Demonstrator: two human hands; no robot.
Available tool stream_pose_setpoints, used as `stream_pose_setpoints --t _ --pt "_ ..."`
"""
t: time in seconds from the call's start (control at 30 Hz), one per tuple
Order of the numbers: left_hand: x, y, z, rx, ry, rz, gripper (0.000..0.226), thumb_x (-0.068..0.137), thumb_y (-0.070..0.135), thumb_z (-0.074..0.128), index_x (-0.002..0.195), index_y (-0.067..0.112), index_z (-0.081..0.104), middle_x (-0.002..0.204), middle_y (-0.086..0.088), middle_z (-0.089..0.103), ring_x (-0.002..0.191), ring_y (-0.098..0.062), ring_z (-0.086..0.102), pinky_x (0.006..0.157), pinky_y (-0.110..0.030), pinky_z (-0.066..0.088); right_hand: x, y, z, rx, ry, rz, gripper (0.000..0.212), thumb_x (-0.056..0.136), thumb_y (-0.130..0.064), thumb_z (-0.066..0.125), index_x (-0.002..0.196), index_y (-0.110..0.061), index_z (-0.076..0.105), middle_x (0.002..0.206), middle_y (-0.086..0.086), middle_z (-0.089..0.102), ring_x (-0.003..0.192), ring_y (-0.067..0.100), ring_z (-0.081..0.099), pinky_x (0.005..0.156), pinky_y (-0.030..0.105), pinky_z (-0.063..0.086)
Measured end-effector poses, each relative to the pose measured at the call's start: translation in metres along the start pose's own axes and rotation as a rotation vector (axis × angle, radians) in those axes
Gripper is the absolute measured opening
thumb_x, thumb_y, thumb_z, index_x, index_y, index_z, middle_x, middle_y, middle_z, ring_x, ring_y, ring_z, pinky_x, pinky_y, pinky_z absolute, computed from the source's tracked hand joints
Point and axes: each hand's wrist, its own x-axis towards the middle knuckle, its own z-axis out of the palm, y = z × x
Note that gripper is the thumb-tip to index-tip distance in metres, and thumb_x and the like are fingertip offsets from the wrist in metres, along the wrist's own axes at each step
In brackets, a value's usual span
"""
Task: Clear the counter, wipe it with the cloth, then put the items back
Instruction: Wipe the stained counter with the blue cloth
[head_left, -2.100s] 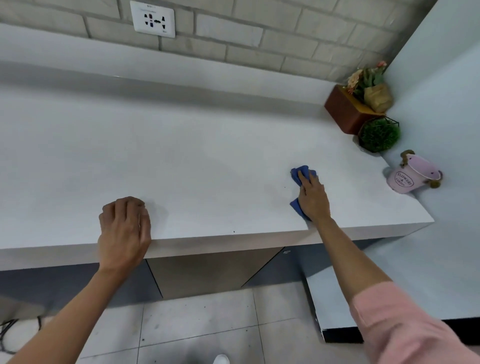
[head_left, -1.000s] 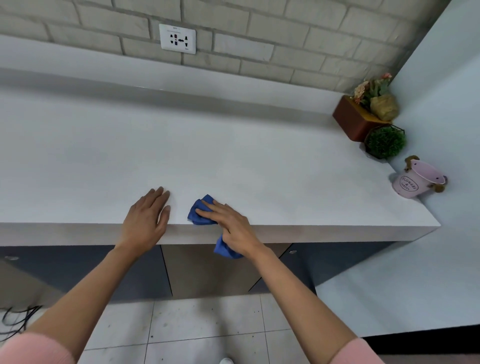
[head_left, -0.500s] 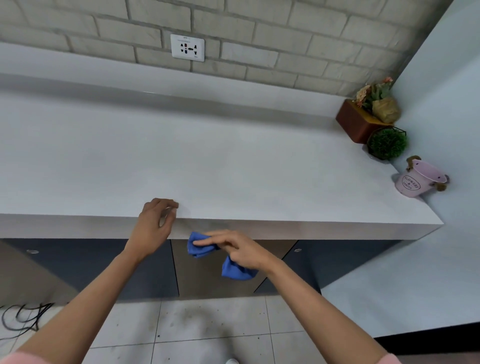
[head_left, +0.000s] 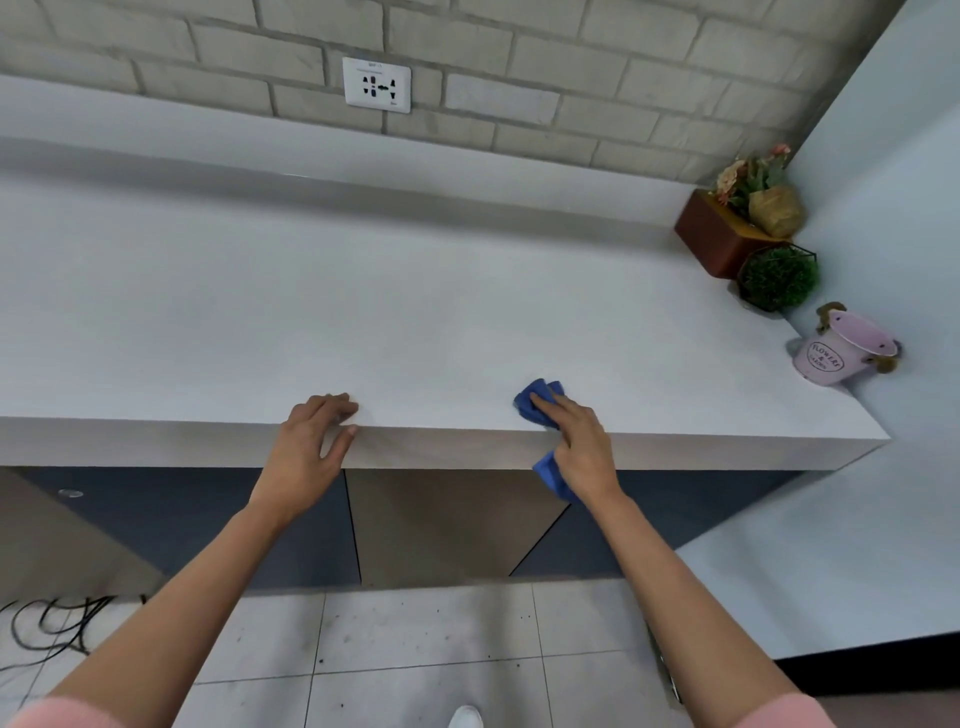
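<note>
1. Far left of the left fingers and below them, dark cables (head_left: 47, 623) lie tangled on the tiled floor, cut off by the frame edge.
2. The left hand (head_left: 311, 447) rests at the front edge of the white worktop (head_left: 363, 312). Its fingers (head_left: 332, 402) are loosely bent and hold nothing, with the tips on top of the edge and the thumb against the front face.
3. Well beyond those fingers and slightly to their right, a white socket (head_left: 376, 84) sits in the pale brick wall; its markings are too small to read.
4. Below and between both sets of fingers are grey and beige cabinet doors (head_left: 441, 519). Lower still is the tip of a white shoe (head_left: 466, 717), mostly out of frame.
5. The cloth (head_left: 535, 400) is blue, crumpled and small. Its upper end bunches on the worktop near the front edge, and its lower end hangs down over the edge.
6. The right hand (head_left: 582, 447) holds the cloth, with its fingers (head_left: 550, 402) bent over the upper bunch. The hand covers the cloth's middle, and the thumb is hidden.
7. Well beyond the right fingers and to their right, a brown planter (head_left: 711, 239) with faded flowers stands in the corner.
8. A round green plant (head_left: 777, 278) is just in front of it and hides its near end.
9. Nearer, apart from the plant, is a pink bucket (head_left: 831, 356) lettered "FLOWERS"; the smaller print is unclear.
</note>
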Motion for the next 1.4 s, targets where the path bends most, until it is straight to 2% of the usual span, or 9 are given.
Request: stream_pose_setpoints --t 0.3,0.43,0.63,0.73,0.83,0.97,1.03,1.17,1.4 --pt "-0.001 0.008 0.004 0.066 0.019 -0.006 0.022 0.094 0.013 0.053 0.114 0.007 0.060 0.118 -0.010 0.058 0.110 -0.029 0.050 0.095 -0.037 0.041 -0.016 -0.066 0.031 0.191 -0.416 -0.287 0.072 0.078 0.019 0.034 0.129 -0.027 0.057 0.144 -0.001 0.047 0.133 0.017 0.040 0.105 0.023 0.032" --pt "-0.002 0.003 -0.001 0.084 -0.014 0.006 0.024 0.095 0.014 0.050 0.117 0.009 0.059 0.121 -0.008 0.058 0.112 -0.027 0.051 0.094 -0.033 0.040 -0.017 -0.075 0.032 0.285 -0.659 -0.308 0.065 0.083 0.017 0.034 0.122 -0.027 0.063 0.136 0.001 0.055 0.122 0.033 0.050 0.106 0.051 0.039" --pt "-0.001 0.001 -0.001 0.098 -0.018 0.021 0.024 0.094 0.012 0.051 0.116 0.009 0.060 0.120 -0.007 0.059 0.110 -0.026 0.053 0.095 -0.033 0.041 0.046 -0.087 -0.012 0.365 -0.497 -0.270 0.067 0.078 0.024 0.031 0.119 -0.017 0.065 0.139 0.001 0.053 0.130 0.011 0.045 0.101 0.006 0.036" --pt "-0.001 0.000 0.000 0.102 -0.004 0.028 0.023 0.094 0.011 0.052 0.115 0.010 0.061 0.118 -0.006 0.061 0.106 -0.026 0.054 0.092 -0.034 0.043 0.082 -0.098 -0.020 0.237 -0.396 -0.345 0.076 0.071 0.024 0.030 0.116 -0.025 0.066 0.132 -0.004 0.057 0.117 0.000 0.049 0.097 0.008 0.038" --pt "0.001 -0.002 0.000 0.115 -0.002 0.028 0.022 0.094 0.011 0.053 0.114 0.010 0.062 0.116 -0.006 0.062 0.103 -0.025 0.055 0.090 -0.030 0.042 0.097 -0.104 -0.005 0.041 -0.401 -0.451 0.076 0.069 0.023 0.030 0.116 -0.024 0.066 0.117 0.001 0.063 0.116 0.017 0.051 0.093 0.025 0.037" --pt "0.002 -0.005 0.000 0.130 0.003 0.047 0.022 0.094 0.011 0.054 0.113 0.010 0.063 0.114 -0.004 0.063 0.101 -0.024 0.056 0.087 -0.030 0.043 0.093 -0.090 0.022 0.015 -0.541 -0.420 0.058 0.086 0.014 0.037 0.121 -0.023 0.063 0.144 -0.003 0.048 0.145 0.018 0.023 0.119 0.045 0.004" --pt "0.002 -0.005 0.001 0.145 0.008 0.052 0.021 0.093 0.010 0.054 0.112 0.010 0.063 0.114 -0.005 0.063 0.100 -0.026 0.057 0.086 -0.033 0.044 0.090 -0.078 0.022 0.153 -0.469 -0.376 0.048 0.090 0.004 0.047 0.125 -0.027 0.059 0.150 -0.006 0.039 0.146 0.018 0.018 0.117 0.043 0.002" --pt "0.001 -0.003 0.003 0.199 0.012 0.053 0.023 0.095 0.016 0.047 0.110 0.010 0.062 0.113 -0.005 0.064 0.097 -0.029 0.058 0.081 -0.039 0.045 0.080 -0.047 0.015 0.219 -0.137 -0.268 0.039 0.091 -0.013 0.056 0.127 -0.029 0.055 0.134 -0.004 0.051 0.125 0.019 0.040 0.110 0.037 0.031" --pt "0.007 0.007 0.005 0.291 0.032 0.004 0.042 0.089 0.045 0.030 0.100 0.015 0.058 0.097 0.002 0.056 0.090 -0.022 0.049 0.080 -0.035 0.035 0.069 -0.040 0.010 0.213 -0.236 -0.226 0.036 0.093 -0.016 0.056 0.128 -0.023 0.057 0.123 0.002 0.056 0.112 0.012 0.051 0.095 0.018 0.034"
